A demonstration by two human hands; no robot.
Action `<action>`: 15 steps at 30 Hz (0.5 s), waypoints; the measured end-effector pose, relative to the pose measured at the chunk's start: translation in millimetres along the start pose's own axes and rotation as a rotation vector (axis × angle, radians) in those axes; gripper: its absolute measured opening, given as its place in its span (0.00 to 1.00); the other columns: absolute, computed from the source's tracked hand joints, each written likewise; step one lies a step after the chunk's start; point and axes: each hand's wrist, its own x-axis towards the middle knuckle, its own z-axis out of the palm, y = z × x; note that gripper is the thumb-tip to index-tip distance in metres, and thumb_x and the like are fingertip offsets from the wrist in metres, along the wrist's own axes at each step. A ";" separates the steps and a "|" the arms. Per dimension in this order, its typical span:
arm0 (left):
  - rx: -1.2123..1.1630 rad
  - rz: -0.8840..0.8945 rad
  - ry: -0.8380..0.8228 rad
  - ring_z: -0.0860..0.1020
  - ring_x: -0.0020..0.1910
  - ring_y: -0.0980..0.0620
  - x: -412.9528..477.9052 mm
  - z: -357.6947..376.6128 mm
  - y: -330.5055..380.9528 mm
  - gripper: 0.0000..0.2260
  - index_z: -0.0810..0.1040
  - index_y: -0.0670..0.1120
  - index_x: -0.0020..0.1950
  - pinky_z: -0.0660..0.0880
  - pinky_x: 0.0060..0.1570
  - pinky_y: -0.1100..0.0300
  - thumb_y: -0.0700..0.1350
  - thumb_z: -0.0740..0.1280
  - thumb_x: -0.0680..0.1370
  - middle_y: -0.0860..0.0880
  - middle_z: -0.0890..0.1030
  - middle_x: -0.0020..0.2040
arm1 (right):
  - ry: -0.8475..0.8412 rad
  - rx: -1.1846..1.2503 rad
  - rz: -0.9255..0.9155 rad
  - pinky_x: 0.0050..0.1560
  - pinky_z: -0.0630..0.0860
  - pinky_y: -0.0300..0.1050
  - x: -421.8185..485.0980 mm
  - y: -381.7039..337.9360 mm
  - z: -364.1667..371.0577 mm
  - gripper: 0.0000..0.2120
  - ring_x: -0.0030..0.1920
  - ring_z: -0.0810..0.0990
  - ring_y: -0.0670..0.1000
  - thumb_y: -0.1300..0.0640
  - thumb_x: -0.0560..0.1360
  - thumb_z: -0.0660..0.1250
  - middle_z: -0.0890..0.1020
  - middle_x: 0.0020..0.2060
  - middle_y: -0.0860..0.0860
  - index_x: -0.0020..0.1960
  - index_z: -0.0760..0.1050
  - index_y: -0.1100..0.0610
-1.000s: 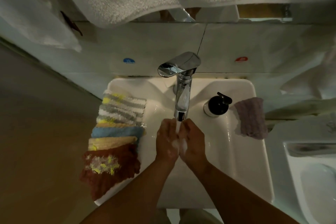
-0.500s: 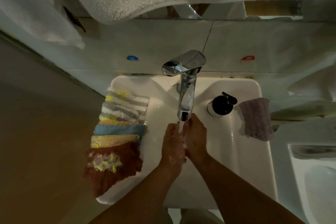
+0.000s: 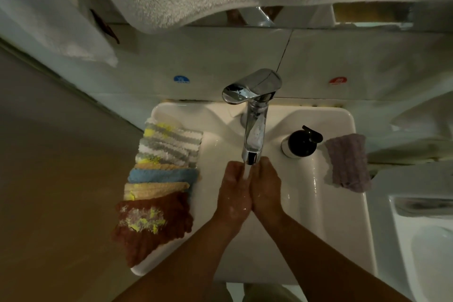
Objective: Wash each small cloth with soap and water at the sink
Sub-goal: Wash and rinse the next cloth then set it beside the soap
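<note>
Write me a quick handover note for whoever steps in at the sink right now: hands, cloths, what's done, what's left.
Hands: left hand and right hand are both open, side by side under the faucet's running water, wet, holding no cloth.
Cloths: an overlapping row of cloths lies on the left rim of the sink, brown cloth nearest. One purple cloth lies alone on the right rim beside the soap pump.
Done: possibly the purple cloth, but I cannot tell.
Left: wash each cloth in the left row with soap and water.
</note>
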 end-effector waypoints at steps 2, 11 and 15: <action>-0.063 -0.019 0.048 0.79 0.43 0.49 9.6 -7.4 0.9 0.08 0.73 0.48 0.48 0.77 0.40 0.57 0.48 0.60 0.85 0.48 0.79 0.42 | -0.050 0.050 -0.063 0.33 0.73 0.44 -19.4 5.8 2.2 0.15 0.32 0.77 0.45 0.47 0.84 0.56 0.77 0.32 0.48 0.40 0.69 0.50; 0.118 -0.022 -0.017 0.81 0.34 0.46 18.0 -33.4 -16.3 0.11 0.75 0.49 0.47 0.74 0.27 0.55 0.53 0.59 0.85 0.48 0.80 0.36 | -0.034 -0.124 -0.049 0.41 0.76 0.39 4.5 26.9 -15.8 0.05 0.39 0.80 0.44 0.51 0.84 0.60 0.80 0.39 0.45 0.51 0.72 0.48; 0.327 -0.072 0.117 0.83 0.45 0.49 22.1 -38.8 -25.3 0.11 0.76 0.57 0.47 0.82 0.43 0.48 0.59 0.59 0.83 0.53 0.82 0.45 | 0.006 -0.105 -0.035 0.40 0.74 0.31 -8.3 27.7 -14.5 0.06 0.41 0.80 0.40 0.52 0.81 0.66 0.80 0.41 0.42 0.56 0.70 0.45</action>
